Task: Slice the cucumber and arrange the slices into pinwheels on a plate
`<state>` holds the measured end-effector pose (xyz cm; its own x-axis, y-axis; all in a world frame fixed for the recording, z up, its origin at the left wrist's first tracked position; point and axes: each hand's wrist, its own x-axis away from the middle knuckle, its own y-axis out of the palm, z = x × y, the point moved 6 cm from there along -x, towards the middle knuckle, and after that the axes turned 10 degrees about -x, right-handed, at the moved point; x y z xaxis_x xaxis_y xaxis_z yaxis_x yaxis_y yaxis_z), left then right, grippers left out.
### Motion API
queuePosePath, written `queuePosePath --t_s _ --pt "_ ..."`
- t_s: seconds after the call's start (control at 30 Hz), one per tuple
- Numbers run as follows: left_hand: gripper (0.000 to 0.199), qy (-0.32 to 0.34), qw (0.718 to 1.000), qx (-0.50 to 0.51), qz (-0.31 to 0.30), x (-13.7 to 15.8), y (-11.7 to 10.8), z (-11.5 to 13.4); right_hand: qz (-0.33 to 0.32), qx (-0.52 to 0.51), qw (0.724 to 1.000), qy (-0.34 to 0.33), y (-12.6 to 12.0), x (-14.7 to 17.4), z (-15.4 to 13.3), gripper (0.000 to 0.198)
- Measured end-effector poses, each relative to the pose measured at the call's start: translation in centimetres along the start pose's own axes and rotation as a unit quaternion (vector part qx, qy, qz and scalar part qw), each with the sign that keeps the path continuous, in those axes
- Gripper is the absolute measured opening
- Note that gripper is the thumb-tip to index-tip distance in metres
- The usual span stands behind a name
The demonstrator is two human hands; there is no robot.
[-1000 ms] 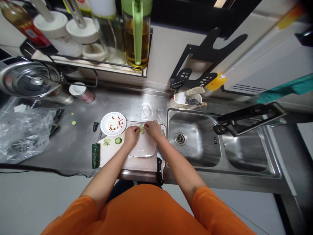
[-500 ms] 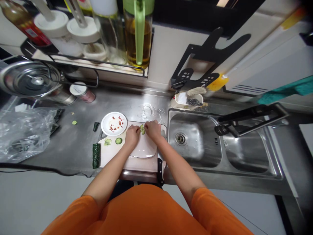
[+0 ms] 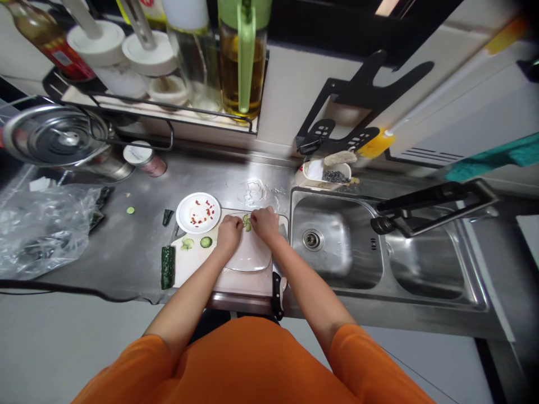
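Note:
Thin green cucumber slices (image 3: 246, 223) sit near the far edge of a white plate (image 3: 247, 258), which rests on a white cutting board (image 3: 183, 269). My left hand (image 3: 229, 234) is closed, fingertips pinched at the left side of the slices. From the right, my right hand (image 3: 265, 224) is also closed, its fingers curled against them. Both fingertips are partly hidden. Left of the plate, a cut cucumber round (image 3: 206, 242) and some pale thin slices (image 3: 187, 244) lie on the board. A knife (image 3: 277, 294) with a black handle lies at the plate's right.
A small white dish (image 3: 197, 229) with red bits stands behind the board. A cucumber length (image 3: 167, 267) and a cucumber end (image 3: 167, 217) lie leftward. A double sink (image 3: 337, 241) is on the right, a plastic bag (image 3: 46, 230) far left. A bottle rack (image 3: 168, 109) hangs above.
The whole view has shifted slightly to the right. My hands stay over the plate at the cucumber slices, with only small finger movements.

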<state>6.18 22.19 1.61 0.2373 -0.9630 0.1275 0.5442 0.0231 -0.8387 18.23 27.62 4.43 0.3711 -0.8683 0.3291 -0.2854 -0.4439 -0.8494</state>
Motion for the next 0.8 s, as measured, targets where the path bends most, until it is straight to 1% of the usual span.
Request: queuePosePath --t_s 0.27,0.33,0.4,0.5,0.57,0.63,0.7,0.8 --pt "0.019 0.005 1.0 -0.009 -0.006 0.2 -0.4 0.5 0.0 0.005 1.0 0.002 -0.1 0.2 0.0 0.021" --pt "0.019 0.005 1.0 -0.003 0.003 0.3 -0.9 0.5 0.001 -0.004 1.0 0.006 -0.3 0.3 0.0 0.02" --pt "0.019 0.002 1.0 0.002 0.023 0.6 -1.9 0.1 0.006 -0.019 1.0 0.015 -0.7 0.6 0.2 0.019" --pt "0.021 -0.015 0.998 -0.001 0.059 1.7 -4.5 -1.6 0.029 -0.053 0.998 0.027 -1.5 1.6 0.7 0.02" --pt "0.022 -0.037 0.996 -0.018 0.081 2.9 -6.4 -3.4 0.038 -0.078 0.996 0.033 -1.7 2.6 1.1 0.02" --pt "0.023 -0.066 0.993 -0.04 0.09 4.4 -7.9 -5.3 0.037 -0.092 0.994 0.037 -1.5 3.8 1.4 0.02" --pt "0.025 -0.112 0.989 -0.058 0.083 5.9 -8.8 -7.2 0.031 -0.096 0.994 0.044 -1.0 5.1 1.6 0.02" --pt "0.029 -0.163 0.982 -0.071 0.055 7.5 -8.7 -9.0 0.017 -0.104 0.993 0.057 0.1 7.0 1.7 0.018"
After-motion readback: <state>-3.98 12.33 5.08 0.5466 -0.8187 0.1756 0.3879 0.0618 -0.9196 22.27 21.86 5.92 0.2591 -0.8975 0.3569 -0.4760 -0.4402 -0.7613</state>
